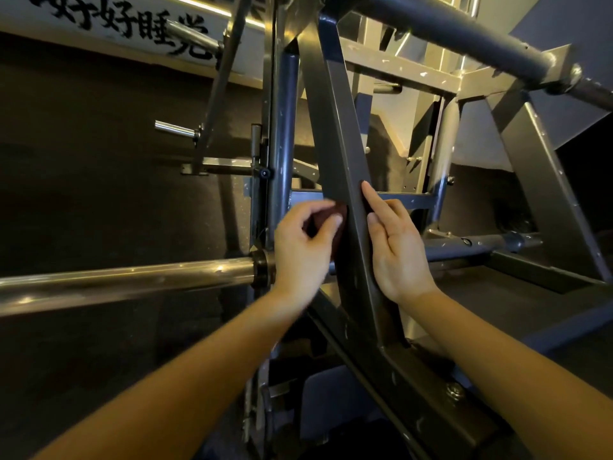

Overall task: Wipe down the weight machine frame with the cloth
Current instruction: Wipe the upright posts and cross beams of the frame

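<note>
Flat dark steel beam (341,161), paint chipped. Dark red cloth (326,220), bunched, pinched by left hand (303,254). Loose right hand (398,250), forefinger on beam edge.

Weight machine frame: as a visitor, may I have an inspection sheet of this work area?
Surface: slanted frame beam, paint chipped in spots.
Job's things: dark red cloth, held against the beam's left side.
Clutter: nothing seen.
Fingers: left hand grips the cloth; right hand lies open on the beam's right side.
Cables: one dark strand beside the lower beam, cable or belt unclear.
Surroundings: steel bar at left, sign with black characters above.
</note>
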Demonstrator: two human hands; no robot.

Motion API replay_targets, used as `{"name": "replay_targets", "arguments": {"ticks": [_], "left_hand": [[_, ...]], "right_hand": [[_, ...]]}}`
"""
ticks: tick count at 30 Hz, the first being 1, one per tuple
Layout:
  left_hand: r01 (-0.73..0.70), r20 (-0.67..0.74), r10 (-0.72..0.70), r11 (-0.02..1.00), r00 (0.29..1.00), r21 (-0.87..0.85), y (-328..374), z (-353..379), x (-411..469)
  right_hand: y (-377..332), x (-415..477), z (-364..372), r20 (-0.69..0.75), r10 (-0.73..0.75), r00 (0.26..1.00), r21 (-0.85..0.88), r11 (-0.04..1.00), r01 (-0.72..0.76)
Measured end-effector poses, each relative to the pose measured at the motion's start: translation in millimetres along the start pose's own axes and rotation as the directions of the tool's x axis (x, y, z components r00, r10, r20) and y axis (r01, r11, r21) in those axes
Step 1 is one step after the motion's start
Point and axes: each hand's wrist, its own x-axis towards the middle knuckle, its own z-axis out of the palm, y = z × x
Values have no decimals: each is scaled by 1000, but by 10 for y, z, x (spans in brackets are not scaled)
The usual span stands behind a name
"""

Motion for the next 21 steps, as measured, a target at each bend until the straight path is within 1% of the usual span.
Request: {"name": "replay_targets", "arguments": {"ticks": [3, 5, 6, 8, 11, 13, 15, 18, 19, 21], "left_hand": [[72, 100, -68, 997, 993, -28, -64, -68, -659], [95, 143, -90, 995, 986, -28, -90, -100, -794], [80, 151, -78, 997, 985, -6, -93, -103, -728], [51, 112, -51, 999, 992, 1, -73, -61, -387], [69, -32, -69, 998, 997, -2, -29, 13, 278], [38, -85, -38, 999, 996, -2, -37, 53, 360], [22, -55, -21, 1000, 998, 9, -55, 54, 64], [37, 69, -36, 999, 997, -9, -69, -28, -635], [39, 100, -37, 999, 994, -15, -78, -49, -737], [48, 117, -46, 999, 992, -14, -87, -58, -616]], "right_hand": [[7, 11, -3, 4, 3, 1000, -30, 1000, -2], [-5, 10, -5, 0, 4, 1000, -31, 1000, -4], [-13, 6, -4, -1, 5, 1000, -27, 1000, -5], [-23, 0, 1, -7, 5, 1000, -18, 1000, -5], [-27, 0, 8, -21, 5, 1000, -3, 1000, -5], [-35, -3, 6, -17, 9, 1000, 9, 1000, -8], [-39, 0, -4, -11, 8, 1000, 29, 1000, -8], [-33, 3, -5, -1, 12, 1000, 28, 1000, -12], [-31, 5, -5, -1, 14, 1000, 24, 1000, -14], [-32, 0, -5, -6, 12, 1000, 22, 1000, -12]]}}
